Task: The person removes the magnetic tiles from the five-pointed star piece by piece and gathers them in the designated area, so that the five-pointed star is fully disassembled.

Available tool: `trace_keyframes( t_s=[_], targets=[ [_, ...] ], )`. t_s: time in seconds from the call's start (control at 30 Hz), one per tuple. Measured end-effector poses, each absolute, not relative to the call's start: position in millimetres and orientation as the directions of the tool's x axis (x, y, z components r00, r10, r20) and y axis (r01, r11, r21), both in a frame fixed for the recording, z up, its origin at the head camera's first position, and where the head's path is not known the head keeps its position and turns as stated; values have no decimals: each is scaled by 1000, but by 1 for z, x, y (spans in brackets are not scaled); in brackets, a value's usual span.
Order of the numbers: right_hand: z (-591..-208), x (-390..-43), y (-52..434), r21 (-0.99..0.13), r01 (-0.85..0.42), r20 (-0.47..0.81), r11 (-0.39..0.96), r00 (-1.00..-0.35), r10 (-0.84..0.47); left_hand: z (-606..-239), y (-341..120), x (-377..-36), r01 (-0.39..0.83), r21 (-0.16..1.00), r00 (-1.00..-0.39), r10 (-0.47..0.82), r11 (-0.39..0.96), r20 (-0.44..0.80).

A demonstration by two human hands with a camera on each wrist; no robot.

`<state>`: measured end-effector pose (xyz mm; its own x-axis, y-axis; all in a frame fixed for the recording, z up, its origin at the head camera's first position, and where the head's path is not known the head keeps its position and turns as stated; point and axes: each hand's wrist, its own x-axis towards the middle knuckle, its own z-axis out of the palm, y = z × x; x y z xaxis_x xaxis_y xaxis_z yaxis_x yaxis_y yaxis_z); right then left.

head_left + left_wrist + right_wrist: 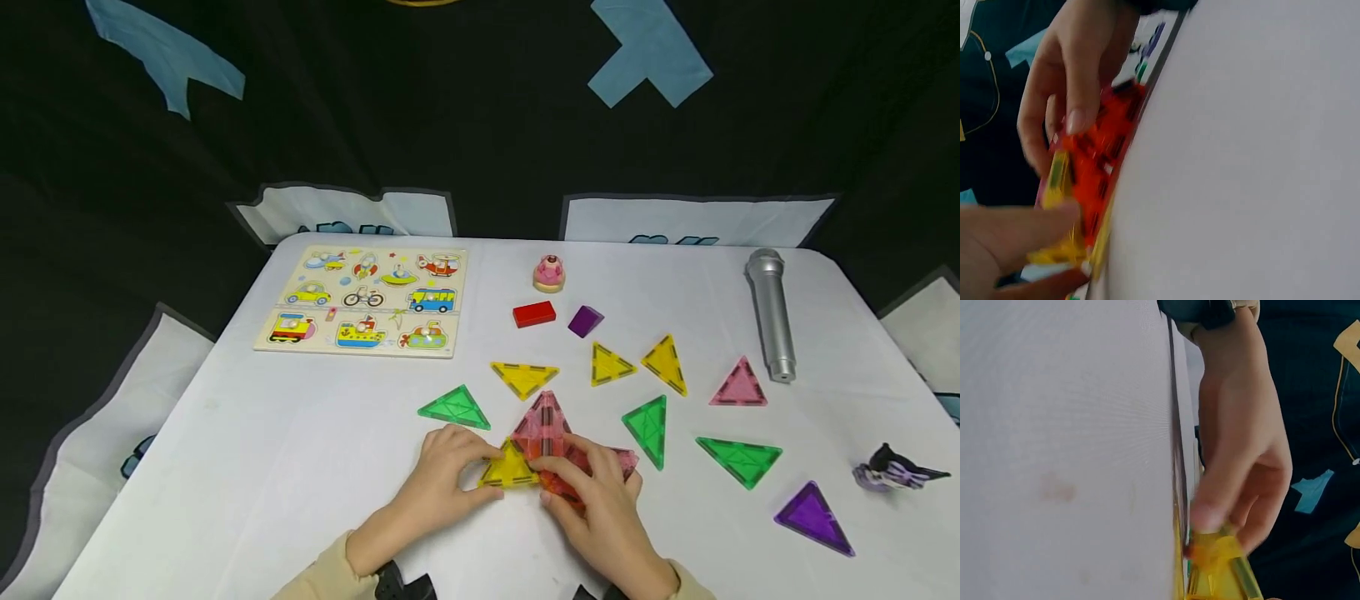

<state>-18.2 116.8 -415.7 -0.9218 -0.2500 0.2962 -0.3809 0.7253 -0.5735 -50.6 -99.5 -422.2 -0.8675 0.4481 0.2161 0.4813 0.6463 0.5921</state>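
Observation:
My left hand (444, 477) pinches a yellow triangular magnetic tile (510, 468) between thumb and fingers. Against its right side are joined red-orange magnetic tiles (561, 485), which my right hand (596, 508) holds, thumb in front and fingers over the top. Pink triangular tiles (542, 423) adjoin the red ones behind and to the right. The left wrist view shows the yellow tile (1059, 181) tilted up beside the red tiles (1088, 181). In the right wrist view, yellow tile (1219, 569) lies just below my right thumb; the fingers partly hide the joins.
Loose green (456, 407), yellow (523, 379), pink (739, 385) and purple (816, 518) triangular tiles lie around the hands. Farther back are a vehicle puzzle board (367, 302), red block (534, 314), purple block (585, 321), cupcake-like toy (549, 274) and silver microphone (771, 317). A small black-and-purple figure (896, 470) stands right.

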Motion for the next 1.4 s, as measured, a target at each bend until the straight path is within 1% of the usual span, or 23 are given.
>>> trace_keyframes(
  t_s=[0.1, 0.17, 0.27, 0.33, 0.4, 0.47, 0.57, 0.63, 0.7, 0.77, 0.83, 0.9, 1.0, 1.1, 1.17, 1.2, 1.27, 1.33, 1.4],
  targets=[
    [-415, -18, 118, -565, -375, 297, 735, -923, -244, -421, -104, -54, 431, 703, -887, 407, 565, 217],
    [-415, -18, 119, -570, -364, 287, 736, -928, -237, -420, -108, -57, 402, 774, -888, 413, 489, 201],
    [-415, -18, 120, -583, -343, 267, 737, -937, -226, -415, -119, -63, 378, 834, -881, 433, 401, 192],
    [-415, -18, 121, -589, -335, 261, 735, -940, -219, -410, -130, -69, 356, 855, -896, 397, 377, 198],
    [-415, -19, 121, -595, -334, 262, 731, -941, -216, -403, -146, -76, 343, 842, -924, 312, 417, 222],
    [-416, -19, 122, -599, -335, 267, 727, -940, -213, -397, -165, -84, 307, 805, -951, 202, 507, 236],
    [-416, -18, 122, -607, -334, 266, 721, -940, -211, -393, -197, -92, 213, 729, -976, 102, 650, 194],
    [-415, -18, 122, -616, -329, 256, 716, -943, -213, -393, -215, -94, 152, 671, -988, 86, 726, 130],
    [-415, -17, 122, -627, -320, 240, 710, -947, -214, -392, -229, -94, 105, 626, -994, 89, 773, 57],
    [-414, -17, 122, -640, -306, 220, 705, -952, -213, -391, -237, -93, 86, 579, -995, 95, 811, 14],
    [-412, -17, 122, -655, -290, 200, 697, -957, -211, -390, -238, -93, 98, 545, -994, 108, 833, 14],
    [-410, -18, 123, -673, -275, 179, 687, -961, -209, -391, -231, -94, 133, 532, -991, 127, 836, 49],
    [-408, -20, 124, -689, -259, 154, 677, -965, -212, -397, -206, -93, 258, 577, -966, 203, 775, 159],
    [-406, -22, 125, -687, -253, 142, 681, -966, -216, -406, -161, -85, 406, 663, -912, 325, 628, 251],
    [-407, -21, 126, -687, -264, 154, 677, -963, -220, -412, -129, -78, 474, 710, -865, 424, 521, 267],
    [-408, -21, 126, -691, -272, 163, 670, -961, -221, -414, -116, -74, 484, 735, -848, 464, 476, 258],
    [-410, -21, 127, -695, -296, 197, 655, -955, -223, -416, -96, -69, 474, 774, -830, 505, 420, 235],
    [-411, -21, 127, -701, -321, 233, 637, -947, -220, -419, -84, -67, 427, 812, -847, 491, 398, 204],
    [-412, -21, 128, -699, -338, 260, 630, -941, -216, -421, -78, -66, 372, 847, -874, 450, 380, 182]
  ],
)
